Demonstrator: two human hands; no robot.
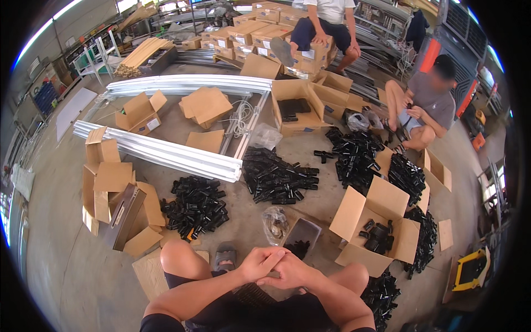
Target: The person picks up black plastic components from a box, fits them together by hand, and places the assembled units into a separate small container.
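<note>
My left hand (258, 265) and my right hand (290, 270) are clasped together above my lap, fingers closed over each other. No object shows in either one, though the palms are hidden. Just beyond them stands a small grey bin (303, 233) with a few small black parts at its bottom. Beside it lies a clear plastic bag (275, 224) with something brownish inside. To the right, an open cardboard box (347, 243) holds several black plastic fittings (378, 237). Piles of similar black fittings lie on the floor ahead, one at left (194, 207) and one in the middle (276, 176).
White metal profiles (160, 152) form a frame on the floor ahead. Opened cartons (113, 176) stand at left, another box (298, 110) farther off. A co-worker (423, 105) sits low at right; another person (323, 27) sits on stacked cartons (243, 33). A yellow-framed object (470, 269) lies right.
</note>
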